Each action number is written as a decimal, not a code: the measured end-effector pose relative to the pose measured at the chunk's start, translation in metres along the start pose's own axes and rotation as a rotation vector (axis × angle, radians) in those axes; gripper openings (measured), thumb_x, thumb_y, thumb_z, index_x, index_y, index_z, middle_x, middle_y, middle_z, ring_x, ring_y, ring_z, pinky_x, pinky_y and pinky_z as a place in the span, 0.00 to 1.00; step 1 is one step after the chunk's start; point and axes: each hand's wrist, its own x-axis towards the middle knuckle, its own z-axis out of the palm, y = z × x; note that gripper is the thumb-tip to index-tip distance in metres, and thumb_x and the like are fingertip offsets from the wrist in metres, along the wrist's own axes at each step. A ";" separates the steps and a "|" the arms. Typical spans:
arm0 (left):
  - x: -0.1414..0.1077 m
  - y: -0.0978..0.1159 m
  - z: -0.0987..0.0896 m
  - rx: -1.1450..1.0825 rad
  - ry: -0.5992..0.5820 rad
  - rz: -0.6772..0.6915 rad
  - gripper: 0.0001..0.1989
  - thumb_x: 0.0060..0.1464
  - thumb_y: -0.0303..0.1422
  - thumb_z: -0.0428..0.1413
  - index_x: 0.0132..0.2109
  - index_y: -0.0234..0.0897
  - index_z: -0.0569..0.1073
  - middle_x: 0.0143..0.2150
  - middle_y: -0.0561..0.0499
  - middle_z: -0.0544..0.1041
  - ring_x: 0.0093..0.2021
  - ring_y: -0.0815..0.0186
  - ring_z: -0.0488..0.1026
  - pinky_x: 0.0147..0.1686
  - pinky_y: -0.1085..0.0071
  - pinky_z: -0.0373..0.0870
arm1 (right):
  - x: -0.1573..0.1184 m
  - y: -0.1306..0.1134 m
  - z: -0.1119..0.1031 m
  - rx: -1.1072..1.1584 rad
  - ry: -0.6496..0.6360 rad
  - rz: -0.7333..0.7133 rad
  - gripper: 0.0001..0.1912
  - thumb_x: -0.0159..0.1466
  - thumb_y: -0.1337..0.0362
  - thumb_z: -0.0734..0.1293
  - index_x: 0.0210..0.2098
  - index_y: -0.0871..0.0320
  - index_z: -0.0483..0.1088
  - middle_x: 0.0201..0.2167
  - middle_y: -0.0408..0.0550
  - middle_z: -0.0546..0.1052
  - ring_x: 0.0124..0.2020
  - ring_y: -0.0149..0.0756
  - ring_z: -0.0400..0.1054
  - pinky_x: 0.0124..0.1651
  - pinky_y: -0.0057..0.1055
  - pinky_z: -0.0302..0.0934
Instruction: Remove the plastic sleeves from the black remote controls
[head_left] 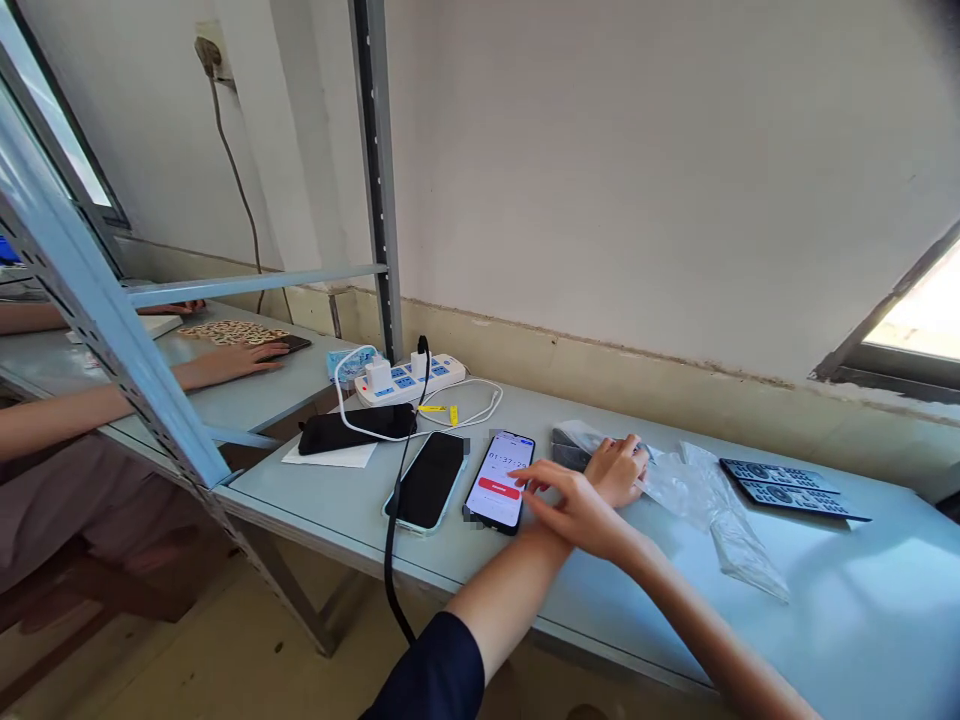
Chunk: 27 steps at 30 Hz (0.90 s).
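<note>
My forearms cross, the right over the left. My right hand hovers over the lit phone, which shows a running timer and a red button. Its index finger reaches towards the screen, its fingers are apart, and it holds nothing. Further right, my left hand lies with curled fingers on a clear plastic bag, gripping part of it. A dark grey item shows beside that hand, partly under plastic. Two black remote-control panels with many buttons lie overlapping to the right of the bag.
Left of the lit phone lie a dark-screened phone and a black phone on white paper. A white power strip with cables stands behind. A metal shelf post separates another person's table, where that person's hand rests.
</note>
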 end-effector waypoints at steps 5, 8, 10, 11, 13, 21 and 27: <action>-0.005 -0.006 -0.004 0.022 -0.122 0.067 0.09 0.55 0.22 0.50 0.40 0.33 0.73 0.52 0.43 0.70 0.47 0.62 0.73 0.52 0.65 0.67 | 0.031 -0.032 0.027 -0.023 -0.246 0.059 0.18 0.65 0.67 0.63 0.54 0.54 0.69 0.35 0.44 0.76 0.32 0.31 0.69 0.38 0.27 0.62; -0.007 -0.009 -0.003 0.014 -0.123 0.077 0.10 0.56 0.22 0.48 0.41 0.33 0.72 0.53 0.44 0.69 0.49 0.62 0.72 0.52 0.65 0.66 | 0.047 -0.044 0.037 -0.144 -0.339 0.131 0.21 0.66 0.65 0.64 0.58 0.52 0.66 0.30 0.42 0.76 0.30 0.32 0.70 0.35 0.26 0.59; -0.008 -0.010 -0.001 0.001 -0.122 0.091 0.09 0.56 0.22 0.49 0.41 0.33 0.72 0.54 0.44 0.69 0.51 0.62 0.70 0.53 0.66 0.65 | 0.053 -0.050 0.041 -0.236 -0.392 0.152 0.22 0.67 0.62 0.63 0.60 0.51 0.64 0.27 0.42 0.76 0.30 0.33 0.70 0.33 0.26 0.57; -0.009 -0.010 0.000 -0.003 -0.122 0.094 0.09 0.56 0.22 0.49 0.41 0.33 0.72 0.54 0.44 0.69 0.51 0.62 0.70 0.53 0.65 0.64 | 0.054 -0.052 0.043 -0.269 -0.408 0.160 0.23 0.67 0.60 0.63 0.61 0.51 0.63 0.27 0.42 0.76 0.30 0.34 0.71 0.33 0.27 0.57; -0.009 -0.011 0.002 -0.002 -0.124 0.090 0.09 0.56 0.22 0.48 0.41 0.34 0.72 0.54 0.44 0.69 0.52 0.61 0.69 0.53 0.64 0.64 | 0.054 -0.053 0.045 -0.311 -0.415 0.168 0.24 0.67 0.56 0.63 0.62 0.51 0.61 0.26 0.43 0.76 0.30 0.35 0.71 0.32 0.27 0.56; -0.008 -0.010 0.008 0.002 -0.135 0.081 0.10 0.57 0.22 0.47 0.41 0.34 0.71 0.52 0.45 0.69 0.52 0.60 0.68 0.54 0.63 0.63 | 0.048 -0.048 0.045 -0.284 -0.428 0.145 0.24 0.66 0.51 0.63 0.58 0.54 0.66 0.24 0.45 0.74 0.30 0.38 0.71 0.30 0.27 0.54; -0.008 -0.009 0.007 -0.022 -0.134 0.063 0.10 0.56 0.21 0.47 0.40 0.35 0.70 0.50 0.45 0.69 0.51 0.61 0.68 0.53 0.63 0.63 | 0.042 -0.043 0.038 -0.236 -0.192 0.186 0.19 0.67 0.58 0.62 0.56 0.52 0.67 0.23 0.40 0.73 0.25 0.32 0.68 0.29 0.25 0.52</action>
